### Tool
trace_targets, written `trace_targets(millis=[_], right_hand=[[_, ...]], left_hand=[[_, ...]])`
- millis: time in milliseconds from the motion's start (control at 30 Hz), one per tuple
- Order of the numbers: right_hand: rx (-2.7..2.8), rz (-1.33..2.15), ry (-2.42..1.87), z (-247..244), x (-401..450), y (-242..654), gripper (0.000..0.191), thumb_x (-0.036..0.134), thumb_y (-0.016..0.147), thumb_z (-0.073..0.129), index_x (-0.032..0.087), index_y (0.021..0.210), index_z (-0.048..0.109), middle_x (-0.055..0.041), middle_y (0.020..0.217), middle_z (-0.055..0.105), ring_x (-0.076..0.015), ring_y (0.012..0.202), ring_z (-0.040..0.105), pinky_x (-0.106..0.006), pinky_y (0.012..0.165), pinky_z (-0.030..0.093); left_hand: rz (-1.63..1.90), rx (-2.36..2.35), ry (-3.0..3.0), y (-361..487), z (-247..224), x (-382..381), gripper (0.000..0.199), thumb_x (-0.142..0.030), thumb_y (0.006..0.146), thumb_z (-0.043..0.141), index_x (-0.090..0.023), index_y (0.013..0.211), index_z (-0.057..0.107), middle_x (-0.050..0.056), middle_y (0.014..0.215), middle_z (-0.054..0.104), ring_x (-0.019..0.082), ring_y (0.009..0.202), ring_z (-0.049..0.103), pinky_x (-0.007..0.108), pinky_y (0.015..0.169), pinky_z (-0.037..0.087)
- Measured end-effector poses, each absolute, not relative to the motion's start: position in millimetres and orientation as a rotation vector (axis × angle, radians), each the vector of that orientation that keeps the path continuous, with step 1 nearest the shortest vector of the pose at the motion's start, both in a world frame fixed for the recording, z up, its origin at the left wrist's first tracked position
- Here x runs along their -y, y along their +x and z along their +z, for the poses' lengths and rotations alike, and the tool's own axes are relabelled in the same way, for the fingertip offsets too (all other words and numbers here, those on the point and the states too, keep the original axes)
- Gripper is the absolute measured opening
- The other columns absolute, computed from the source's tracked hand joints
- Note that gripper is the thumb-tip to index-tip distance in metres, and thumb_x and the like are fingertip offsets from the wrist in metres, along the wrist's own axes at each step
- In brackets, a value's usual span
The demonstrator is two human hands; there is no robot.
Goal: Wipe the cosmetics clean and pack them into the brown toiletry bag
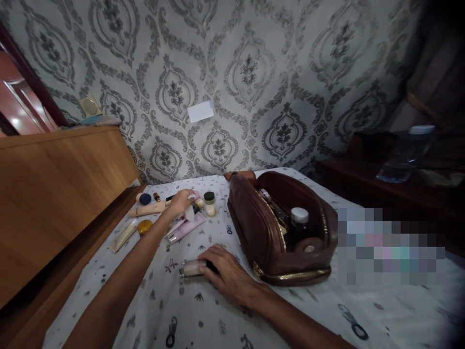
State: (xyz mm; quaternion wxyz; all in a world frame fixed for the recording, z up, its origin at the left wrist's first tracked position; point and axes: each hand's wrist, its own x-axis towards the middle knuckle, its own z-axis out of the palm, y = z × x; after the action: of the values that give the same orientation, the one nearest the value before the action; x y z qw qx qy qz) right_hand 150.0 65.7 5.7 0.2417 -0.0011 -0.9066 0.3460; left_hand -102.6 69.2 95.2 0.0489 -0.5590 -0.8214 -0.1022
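Observation:
My right hand [227,275] has its fingers closed round the dark cap end of a small clear bottle [191,269] with beige contents, lying on its side on the sheet. My left hand [178,203] reaches into a group of cosmetics, its fingers bent at a pale pink item; what they hold is partly hidden. Below that hand lies a lilac squeeze tube [188,228]. A small jar with a dark green lid [209,198] is just right of it. To my right hand's right stands an unzipped brown leather toiletry bag [241,218], with a white-capped bottle [300,216] inside.
Left of my left arm lie a yellow round jar [144,227], a cream tube [123,236] and a long beige tube [147,209]. A wooden board [65,194] edges the bed at left. A clear water bottle [405,155] stands on a dark surface at right. Patterned wallpaper rises behind.

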Motion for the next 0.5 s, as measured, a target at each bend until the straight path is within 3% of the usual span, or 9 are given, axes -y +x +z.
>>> trace_targets(millis=[200,400,500], right_hand=[[2.504,0.935,-0.010,7,-65,153,0.023,0.025,0.091,0.055,0.016,0.110,0.064,-0.0107,0.106,0.066,-0.0235,0.104,0.057,-0.038,0.096,0.045],[2.650,0.881,0.001,10,-71,154,0.048,0.035,0.081,0.070,0.015,0.123,0.059,-0.0129,0.117,0.062,-0.0274,0.113,0.052,-0.041,0.101,0.042],[2.718,0.825,-0.075,18,-76,156,0.058,0.036,0.075,0.076,0.014,0.126,0.056,-0.0144,0.121,0.058,-0.0298,0.116,0.049,-0.044,0.101,0.041]], left_hand=[[-0.189,2.328,-1.904,-62,83,-114,0.032,-0.035,0.094,0.058,-0.019,0.122,0.059,0.009,0.127,0.059,0.023,0.107,0.061,0.043,0.091,0.054],[-0.087,2.442,-1.890,-54,91,-124,0.033,-0.034,0.093,0.060,-0.018,0.122,0.058,0.009,0.123,0.060,0.022,0.105,0.062,0.043,0.088,0.054],[-0.203,2.426,-1.871,-51,96,-95,0.026,-0.019,0.095,0.052,-0.017,0.120,0.057,0.013,0.124,0.059,0.026,0.114,0.059,0.044,0.096,0.048]])
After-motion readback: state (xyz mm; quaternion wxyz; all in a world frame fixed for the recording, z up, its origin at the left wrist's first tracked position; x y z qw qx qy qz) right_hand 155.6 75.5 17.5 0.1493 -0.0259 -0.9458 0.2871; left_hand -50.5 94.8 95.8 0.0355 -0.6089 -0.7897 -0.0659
